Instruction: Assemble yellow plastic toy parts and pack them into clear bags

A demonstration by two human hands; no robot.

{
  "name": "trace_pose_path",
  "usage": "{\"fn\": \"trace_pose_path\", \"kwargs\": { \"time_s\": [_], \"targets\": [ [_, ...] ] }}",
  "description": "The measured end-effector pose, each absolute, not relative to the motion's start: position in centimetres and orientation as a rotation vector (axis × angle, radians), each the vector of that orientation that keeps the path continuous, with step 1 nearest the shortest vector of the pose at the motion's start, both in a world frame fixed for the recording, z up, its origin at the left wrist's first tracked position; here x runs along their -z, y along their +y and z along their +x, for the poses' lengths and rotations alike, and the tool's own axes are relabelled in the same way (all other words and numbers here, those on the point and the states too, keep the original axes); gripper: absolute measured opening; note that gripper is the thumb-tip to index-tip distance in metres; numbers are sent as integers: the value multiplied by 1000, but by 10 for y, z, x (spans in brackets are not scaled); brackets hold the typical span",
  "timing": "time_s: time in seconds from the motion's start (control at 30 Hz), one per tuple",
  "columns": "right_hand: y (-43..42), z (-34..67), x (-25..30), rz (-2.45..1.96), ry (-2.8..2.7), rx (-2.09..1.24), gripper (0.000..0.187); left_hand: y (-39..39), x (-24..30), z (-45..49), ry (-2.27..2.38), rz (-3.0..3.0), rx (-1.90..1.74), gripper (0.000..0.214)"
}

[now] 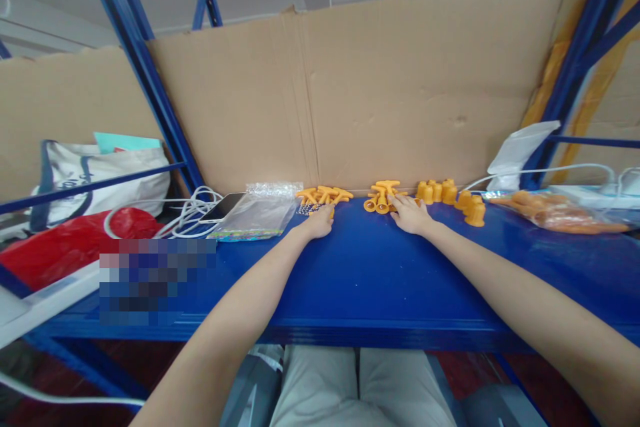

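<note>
My left hand (320,221) reaches to the back of the blue table, its fingers bunched around an orange-handled corkscrew partly hidden by them. Just behind it lie several more corkscrews (311,196) with orange T-shaped handles and metal spirals. To the right, my right hand (411,215) rests with fingers stretched out against a group of orange T-handled pieces (383,203). Round open ends of some of these pieces face me, and the fingers cover others. Beyond that hand, several orange bell-shaped sleeves (436,192) stand upright, with another sleeve (475,212) nearer to me.
A plastic bag of orange parts (565,210) lies at the right. Left of my hands are a clear plastic pouch (260,212), white cables (193,217) and a red bag (100,237). A cardboard panel (400,93) closes off the back between blue posts.
</note>
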State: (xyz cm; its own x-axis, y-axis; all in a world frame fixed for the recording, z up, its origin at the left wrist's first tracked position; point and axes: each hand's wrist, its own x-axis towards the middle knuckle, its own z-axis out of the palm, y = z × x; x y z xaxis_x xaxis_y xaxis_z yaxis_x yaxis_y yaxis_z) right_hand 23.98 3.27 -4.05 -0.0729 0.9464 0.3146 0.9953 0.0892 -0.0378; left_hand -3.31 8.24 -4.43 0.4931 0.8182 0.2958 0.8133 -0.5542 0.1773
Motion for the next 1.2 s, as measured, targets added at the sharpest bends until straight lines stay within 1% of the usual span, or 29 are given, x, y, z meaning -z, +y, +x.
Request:
{"fn": "trace_pose_path", "kwargs": {
  "time_s": [0.2, 0.37, 0.43, 0.57, 0.63, 0.7, 0.77, 0.83, 1.03, 1.2],
  "targets": [
    [31, 237, 38, -2005, -2096, 257, 60, 65, 31, -31, 1561, 2729, -500, 45],
    [31, 239, 39, -1988, -2104, 292, 59, 55, 21, -27, 1645, 2702, -549, 36],
    [32, 239, 39, -1988, -2110, 291, 59, 53, 12, -31, 1809, 2621, -618, 34],
    [31, 239, 38, -2006, -2106, 294, 60, 50, -5, -53, 2299, 2286, -740, 40],
    [30, 238, 38, -2006, -2106, 305, 59, 50, -7, -69, 2468, 2134, -726, 46],
    [30, 239, 38, -2003, -2109, 316, 58, 52, -5, -84, 2576, 1968, -607, 54],
    [29, 238, 38, -2004, -2111, 316, 58, 54, 1, -95, 2591, 1815, -480, 61],
    [28, 238, 37, -2009, -2115, 306, 58, 57, 7, -102, 2568, 1696, -406, 61],
    [23, 235, 33, -2007, -2142, 292, 56, 64, 7, -102, 2508, 1706, -423, 42],
    [22, 235, 31, -2011, -2136, 300, 54, 65, 7, -104, 2587, 1754, -433, 37]
  ]
}}
